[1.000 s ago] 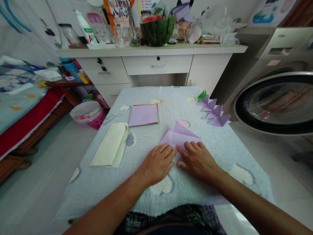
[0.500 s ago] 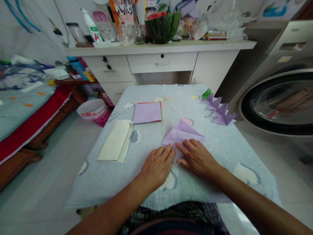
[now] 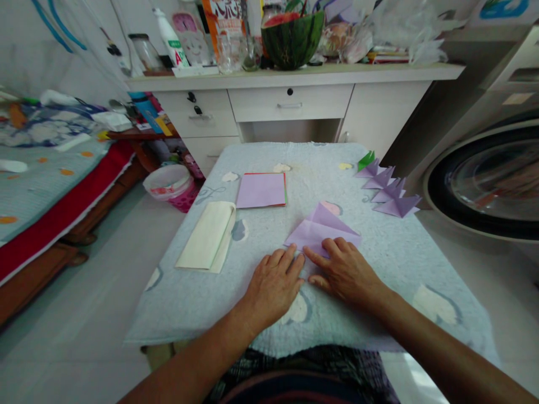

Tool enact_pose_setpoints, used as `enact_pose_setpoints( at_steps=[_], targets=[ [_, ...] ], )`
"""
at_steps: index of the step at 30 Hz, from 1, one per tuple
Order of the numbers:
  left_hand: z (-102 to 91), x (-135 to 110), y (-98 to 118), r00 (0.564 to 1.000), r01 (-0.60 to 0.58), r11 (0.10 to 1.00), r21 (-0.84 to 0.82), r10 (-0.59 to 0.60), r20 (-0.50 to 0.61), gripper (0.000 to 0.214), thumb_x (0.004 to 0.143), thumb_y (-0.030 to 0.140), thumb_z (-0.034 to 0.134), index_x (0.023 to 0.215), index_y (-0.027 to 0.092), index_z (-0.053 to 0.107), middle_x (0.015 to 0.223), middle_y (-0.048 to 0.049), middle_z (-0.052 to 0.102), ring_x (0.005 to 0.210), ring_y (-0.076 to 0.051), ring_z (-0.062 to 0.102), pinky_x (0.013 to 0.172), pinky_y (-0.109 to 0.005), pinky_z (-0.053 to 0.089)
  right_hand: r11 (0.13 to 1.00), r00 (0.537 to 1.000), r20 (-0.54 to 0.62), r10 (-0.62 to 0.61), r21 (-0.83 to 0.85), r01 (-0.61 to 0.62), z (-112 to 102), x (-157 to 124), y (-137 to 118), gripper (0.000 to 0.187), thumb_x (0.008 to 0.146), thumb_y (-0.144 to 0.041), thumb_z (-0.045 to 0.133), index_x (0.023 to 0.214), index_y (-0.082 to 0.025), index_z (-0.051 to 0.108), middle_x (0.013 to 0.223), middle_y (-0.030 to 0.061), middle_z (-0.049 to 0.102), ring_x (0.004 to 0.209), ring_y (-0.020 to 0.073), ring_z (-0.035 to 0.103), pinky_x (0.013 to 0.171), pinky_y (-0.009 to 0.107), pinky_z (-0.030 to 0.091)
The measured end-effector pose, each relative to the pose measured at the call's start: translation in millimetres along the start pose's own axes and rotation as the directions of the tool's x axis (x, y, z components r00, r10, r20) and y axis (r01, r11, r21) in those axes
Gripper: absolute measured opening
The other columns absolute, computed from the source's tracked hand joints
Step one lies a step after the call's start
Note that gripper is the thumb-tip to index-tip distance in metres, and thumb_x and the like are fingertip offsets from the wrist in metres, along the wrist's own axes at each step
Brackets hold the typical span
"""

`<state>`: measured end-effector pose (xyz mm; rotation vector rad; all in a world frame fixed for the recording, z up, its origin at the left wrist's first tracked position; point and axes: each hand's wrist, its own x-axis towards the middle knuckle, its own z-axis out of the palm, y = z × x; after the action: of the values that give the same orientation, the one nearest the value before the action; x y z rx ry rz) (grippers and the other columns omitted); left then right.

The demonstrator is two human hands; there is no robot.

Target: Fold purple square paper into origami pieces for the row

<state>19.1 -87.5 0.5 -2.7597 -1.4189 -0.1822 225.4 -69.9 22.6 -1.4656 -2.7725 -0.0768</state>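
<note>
A partly folded sheet of purple origami paper [image 3: 322, 224] lies flat on the cloth-covered table [image 3: 261, 314]. My right hand [image 3: 347, 272] rests on its near edge, fingers spread and pressing down. At the near left corner of the paper, my left hand [image 3: 275, 286] lies with its fingers stretched out, fingertips touching the edge. Beyond the hands sits a stack of square paper [image 3: 261, 189], purple on top with red and green edges showing. Toward the right edge stand several folded purple paper pieces [image 3: 396, 205] in a row, with a green folded piece [image 3: 366, 161] at the far end.
A folded cream-coloured paper or cloth [image 3: 206, 235] lies on the table's left. Behind stands a white cabinet [image 3: 290, 104] bearing a cut watermelon [image 3: 292, 42]. A washing machine [image 3: 501, 168] is on the right, a pink bin [image 3: 172, 188] and a bed [image 3: 46, 185] on the left.
The whole view has shifted slightly, so things sit a little further right. My hands stay at the paper's near edge; the left fingertips have slid slightly left along it.
</note>
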Motion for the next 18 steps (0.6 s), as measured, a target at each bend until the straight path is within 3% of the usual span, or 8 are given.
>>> enact_pose_setpoints(
  at_steps=[18],
  targets=[
    [1.8, -2.9, 5.8, 0.997, 0.070, 0.997, 0.010, -0.070, -0.041, 0.049, 0.091, 0.039, 0.056, 0.135, 0.021, 0.045, 0.141, -0.0161, 0.045, 0.118, -0.031, 0.048, 0.093, -0.044, 0.046, 0.996, 0.998, 0.032, 0.045, -0.075, -0.043, -3.2, 3.3, -7.2, 0.058, 0.087, -0.065, 0.046, 0.138, -0.036, 0.046, 0.105, 0.0137, 0.056, 0.090, 0.0309, 0.049, 0.073, 0.039, 0.039]
  ],
)
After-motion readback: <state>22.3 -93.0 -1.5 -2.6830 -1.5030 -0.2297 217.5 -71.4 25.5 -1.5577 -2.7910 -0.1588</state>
